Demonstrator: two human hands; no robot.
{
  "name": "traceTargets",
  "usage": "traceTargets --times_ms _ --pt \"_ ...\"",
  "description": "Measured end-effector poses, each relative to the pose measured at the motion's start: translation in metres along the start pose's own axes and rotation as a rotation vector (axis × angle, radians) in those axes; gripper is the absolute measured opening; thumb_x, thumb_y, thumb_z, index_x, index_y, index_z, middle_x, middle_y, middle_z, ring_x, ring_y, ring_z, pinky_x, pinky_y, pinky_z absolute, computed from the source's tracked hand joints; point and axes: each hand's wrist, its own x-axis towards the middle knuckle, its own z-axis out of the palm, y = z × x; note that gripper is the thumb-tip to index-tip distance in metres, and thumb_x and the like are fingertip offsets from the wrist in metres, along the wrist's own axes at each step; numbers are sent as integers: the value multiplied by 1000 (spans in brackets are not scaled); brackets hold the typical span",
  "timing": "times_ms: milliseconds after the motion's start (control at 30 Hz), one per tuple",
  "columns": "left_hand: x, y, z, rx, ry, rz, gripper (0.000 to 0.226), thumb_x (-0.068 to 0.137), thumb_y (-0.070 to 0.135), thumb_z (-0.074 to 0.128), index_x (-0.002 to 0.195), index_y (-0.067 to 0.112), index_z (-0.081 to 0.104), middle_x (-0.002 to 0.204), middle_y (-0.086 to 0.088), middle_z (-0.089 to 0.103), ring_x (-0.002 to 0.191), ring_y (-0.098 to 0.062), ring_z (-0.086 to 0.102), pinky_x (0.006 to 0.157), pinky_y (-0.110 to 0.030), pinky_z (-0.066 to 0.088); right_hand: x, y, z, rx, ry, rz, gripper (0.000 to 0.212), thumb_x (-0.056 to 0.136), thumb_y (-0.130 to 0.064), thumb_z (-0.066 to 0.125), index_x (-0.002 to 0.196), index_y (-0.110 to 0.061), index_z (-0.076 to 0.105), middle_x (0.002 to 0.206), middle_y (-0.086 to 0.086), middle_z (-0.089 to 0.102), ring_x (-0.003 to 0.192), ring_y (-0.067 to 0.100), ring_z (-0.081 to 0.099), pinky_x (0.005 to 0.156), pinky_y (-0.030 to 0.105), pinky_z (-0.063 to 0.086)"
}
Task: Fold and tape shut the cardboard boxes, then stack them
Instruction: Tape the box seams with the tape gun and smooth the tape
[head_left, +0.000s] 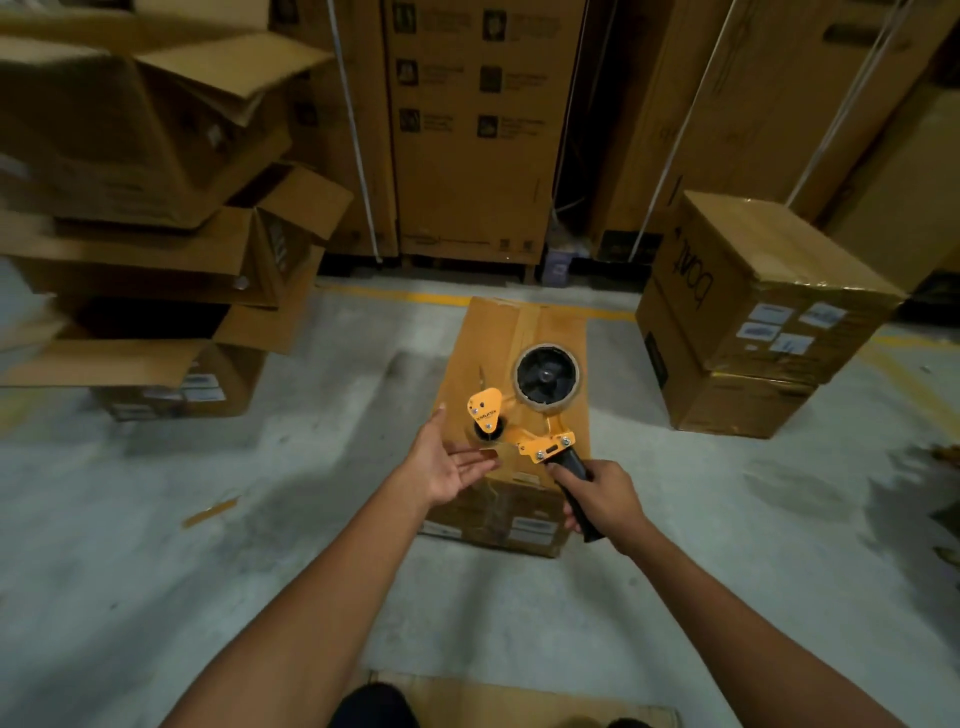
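My right hand (602, 499) is wrapped tight round the black handle of the tape gun (524, 415). My left hand (447, 462) is flat and loose, palm up, just beside the front of the gun, and it holds nothing. I cannot tell if its fingers touch the loose end of the tape.

The box (498, 332) sits on the floor (260, 519) in the middle, right under both hands. Its flaps are down and a strip of tape runs along the top seam.

I think the job now is to finish the taping. To do it well, I should find the sticky end and press it over the near edge of the box. Then I pull the gun straight along the seam and rub the tape flat. The gun's cutting teeth must be close to my left fingers, so I should go slow. The stack of closed boxes (753, 312) waits on the far right.
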Motion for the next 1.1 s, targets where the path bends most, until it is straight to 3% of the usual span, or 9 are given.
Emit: traceTargets --times_ms 133,300,400,500,633,767,933,1100 --pt "-28 -6 -1 -19 -35 29 45 102 31 50 129 -5 50 119 -31 64 86 -44 73 51 -33 60 -30 -8 -14 -53 -33 -98 28 92 -31 70 94 -4 66 65 14 67 52 25 66 50 33 57" --pt "-61 -10 14 48 -48 117 28 100 9 48 121 -7 57 126 -26 61 88 -36 72 56 -39 62 -52 -19 -35 -108 -74 -235 26 86 -31 78 95 -8 71 82 15 72 71 29 71 67 45 61" --pt "-82 -5 25 141 -111 149 17 100 4 43 107 -3 58 118 -22 59 97 -34 66 72 -43 61 -58 -34 -49 -113 -167 -240 19 85 -11 77 95 1 66 86 21 69 71 28 70 66 36 61" --pt "-93 -2 30 223 -169 115 24 102 0 35 103 -4 58 103 -24 66 88 -35 70 76 -44 58 -64 -48 -58 -56 -333 -182 17 84 8 68 98 2 60 84 15 69 73 25 72 65 30 59" --pt "-96 -3 31 291 -175 87 27 104 -1 33 103 -5 59 84 -23 72 72 -30 75 67 -36 62 -63 -50 -57 -99 -278 -233 8 85 11 61 88 4 61 70 13 68 62 27 66 58 31 56" --pt "-88 1 23 342 -203 25 28 106 1 32 108 -8 59 88 -28 72 70 -37 74 58 -37 62 -57 -45 -47 -156 -205 -277 17 78 14 60 69 -1 59 56 11 58 47 19 55 46 29 46" --pt "-63 17 -6 407 -157 -21 15 99 -10 43 100 -9 58 90 -31 70 74 -35 75 61 -31 62 -29 -47 -37 -172 -182 -279 19 77 11 61 64 -3 58 55 12 55 46 19 51 48 31 42" --pt "-22 38 -26 384 -76 65 14 98 -9 47 94 -3 58 81 -21 66 70 -29 72 48 -25 58 15 -44 -24 -230 -209 -245 23 76 7 65 60 -8 61 53 9 56 47 20 52 50 32 42"
